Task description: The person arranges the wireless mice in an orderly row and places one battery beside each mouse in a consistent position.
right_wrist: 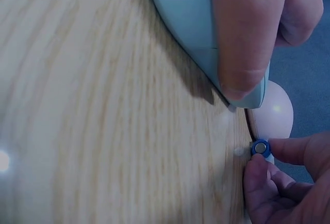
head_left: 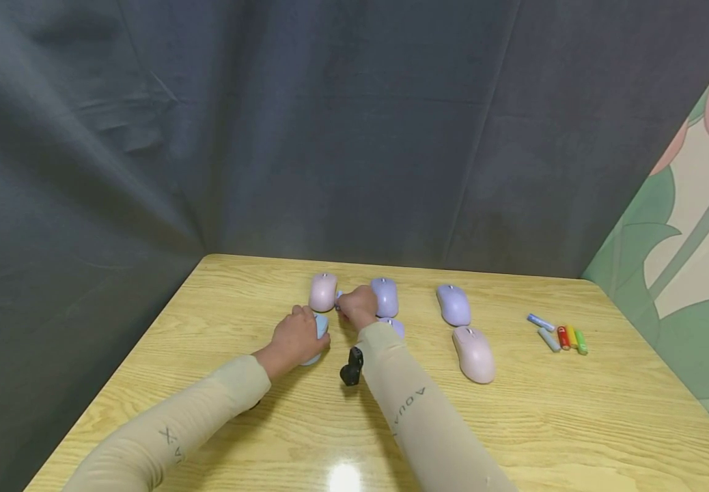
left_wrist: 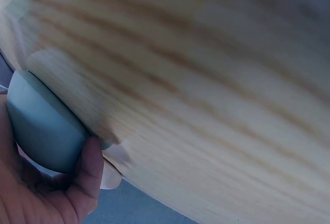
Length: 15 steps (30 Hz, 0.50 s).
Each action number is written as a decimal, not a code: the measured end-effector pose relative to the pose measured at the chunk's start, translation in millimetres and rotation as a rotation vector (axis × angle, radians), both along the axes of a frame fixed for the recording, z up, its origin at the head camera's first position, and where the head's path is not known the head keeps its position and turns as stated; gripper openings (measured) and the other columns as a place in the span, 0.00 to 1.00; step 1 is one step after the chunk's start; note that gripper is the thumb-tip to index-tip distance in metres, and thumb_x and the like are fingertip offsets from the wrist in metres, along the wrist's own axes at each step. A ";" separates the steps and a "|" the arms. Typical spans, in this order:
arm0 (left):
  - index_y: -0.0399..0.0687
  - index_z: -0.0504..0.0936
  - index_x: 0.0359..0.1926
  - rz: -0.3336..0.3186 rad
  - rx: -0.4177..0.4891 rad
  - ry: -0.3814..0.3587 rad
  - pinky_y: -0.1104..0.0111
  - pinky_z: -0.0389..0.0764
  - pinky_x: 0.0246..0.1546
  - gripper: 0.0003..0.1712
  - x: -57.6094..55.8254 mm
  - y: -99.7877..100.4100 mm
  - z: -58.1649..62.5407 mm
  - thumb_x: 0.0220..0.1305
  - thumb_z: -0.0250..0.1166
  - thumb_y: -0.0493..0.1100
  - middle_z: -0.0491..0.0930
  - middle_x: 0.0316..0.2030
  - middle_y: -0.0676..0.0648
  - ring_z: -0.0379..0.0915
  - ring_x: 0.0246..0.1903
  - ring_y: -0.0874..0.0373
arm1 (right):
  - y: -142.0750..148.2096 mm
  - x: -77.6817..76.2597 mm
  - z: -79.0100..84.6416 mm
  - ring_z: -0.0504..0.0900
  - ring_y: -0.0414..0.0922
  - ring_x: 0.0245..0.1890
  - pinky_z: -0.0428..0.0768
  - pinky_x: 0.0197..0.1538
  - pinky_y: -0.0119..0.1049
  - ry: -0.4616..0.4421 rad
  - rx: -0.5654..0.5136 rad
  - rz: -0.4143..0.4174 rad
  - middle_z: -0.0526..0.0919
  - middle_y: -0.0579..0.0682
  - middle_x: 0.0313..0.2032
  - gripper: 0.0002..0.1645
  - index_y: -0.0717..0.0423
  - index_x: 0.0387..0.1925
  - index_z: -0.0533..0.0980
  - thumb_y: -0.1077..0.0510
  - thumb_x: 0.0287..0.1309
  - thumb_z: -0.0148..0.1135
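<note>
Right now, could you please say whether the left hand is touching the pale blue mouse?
Touching: the left wrist view shows the left hand gripping the pale blue mouse by its edge.

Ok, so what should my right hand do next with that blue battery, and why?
I'd probably set the blue battery down beside the back pink mouse and release it. Your right hand pinches it between thumb and finger right by that mouse, and your left hand is occupied gripping the light blue mouse.
</note>
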<state>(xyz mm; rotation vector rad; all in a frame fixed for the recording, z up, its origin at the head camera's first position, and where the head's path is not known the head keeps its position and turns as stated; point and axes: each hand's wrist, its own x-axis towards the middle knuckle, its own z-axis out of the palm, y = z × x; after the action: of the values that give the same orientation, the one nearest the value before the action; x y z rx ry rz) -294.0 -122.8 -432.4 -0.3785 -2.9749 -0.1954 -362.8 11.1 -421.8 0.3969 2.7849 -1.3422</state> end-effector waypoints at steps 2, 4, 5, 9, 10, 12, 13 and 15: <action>0.25 0.73 0.41 -0.003 -0.003 0.001 0.62 0.80 0.21 0.32 0.4 0.2 0.3 0.60 0.62 0.55 0.67 0.26 0.40 0.76 0.21 0.50 | 0.1 0.0 0.1 0.68 0.40 0.10 0.67 0.16 0.31 0.000 -0.004 -0.002 0.71 0.46 0.10 0.08 0.59 0.19 0.77 0.63 0.49 0.66; 0.25 0.73 0.40 -0.006 -0.002 0.002 0.62 0.80 0.21 0.31 1.1 0.5 0.5 0.60 0.62 0.55 0.67 0.26 0.40 0.76 0.21 0.50 | 0.0 -0.3 0.0 0.68 0.40 0.10 0.67 0.15 0.31 -0.002 -0.004 -0.002 0.71 0.46 0.10 0.08 0.60 0.19 0.77 0.63 0.49 0.66; 0.25 0.73 0.40 -0.007 -0.001 0.001 0.62 0.80 0.21 0.31 1.4 0.6 0.6 0.60 0.62 0.55 0.67 0.26 0.40 0.76 0.21 0.50 | 0.0 -0.5 -0.1 0.68 0.40 0.10 0.66 0.15 0.30 -0.001 -0.001 -0.003 0.71 0.46 0.10 0.08 0.60 0.19 0.77 0.63 0.48 0.66; 0.25 0.73 0.40 -0.006 0.002 0.004 0.62 0.80 0.21 0.31 2.5 0.8 1.3 0.60 0.62 0.55 0.67 0.26 0.39 0.75 0.20 0.50 | -0.2 -0.5 -1.1 0.68 0.40 0.10 0.66 0.15 0.31 0.007 -0.011 -0.001 0.71 0.47 0.11 0.07 0.61 0.19 0.77 0.64 0.48 0.66; 0.25 0.73 0.40 -0.005 0.004 0.006 0.62 0.80 0.21 0.31 2.3 0.8 1.4 0.60 0.62 0.55 0.68 0.26 0.39 0.75 0.20 0.50 | -0.2 -0.5 -1.3 0.68 0.41 0.10 0.66 0.15 0.31 0.010 -0.015 -0.001 0.71 0.47 0.11 0.07 0.61 0.20 0.77 0.64 0.48 0.66; 0.25 0.73 0.40 -0.003 -0.001 0.002 0.61 0.80 0.22 0.31 2.0 0.7 1.7 0.61 0.62 0.55 0.68 0.26 0.39 0.75 0.21 0.50 | -0.1 -0.8 -1.7 0.68 0.41 0.10 0.66 0.15 0.31 0.006 -0.027 0.000 0.71 0.47 0.11 0.06 0.62 0.20 0.78 0.64 0.48 0.66; 0.25 0.73 0.40 -0.004 0.003 0.001 0.61 0.80 0.22 0.31 1.6 0.8 1.6 0.61 0.62 0.55 0.68 0.26 0.39 0.75 0.21 0.50 | -0.1 -1.0 -1.8 0.68 0.41 0.10 0.67 0.14 0.31 0.001 -0.035 0.000 0.71 0.47 0.11 0.06 0.62 0.21 0.78 0.65 0.49 0.65; 0.25 0.73 0.41 -0.001 0.004 -0.009 0.61 0.80 0.22 0.31 1.1 0.5 1.4 0.61 0.62 0.55 0.68 0.27 0.39 0.75 0.21 0.49 | -0.2 -1.3 -1.8 0.68 0.40 0.10 0.67 0.14 0.31 -0.012 -0.048 -0.002 0.72 0.48 0.11 0.05 0.63 0.22 0.78 0.65 0.49 0.65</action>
<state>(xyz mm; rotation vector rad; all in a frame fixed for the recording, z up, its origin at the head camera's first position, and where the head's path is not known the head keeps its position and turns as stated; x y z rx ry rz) -292.9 -122.2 -431.0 -0.3799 -2.9822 -0.2041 -364.2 10.9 -423.7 0.4040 2.7378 -1.3991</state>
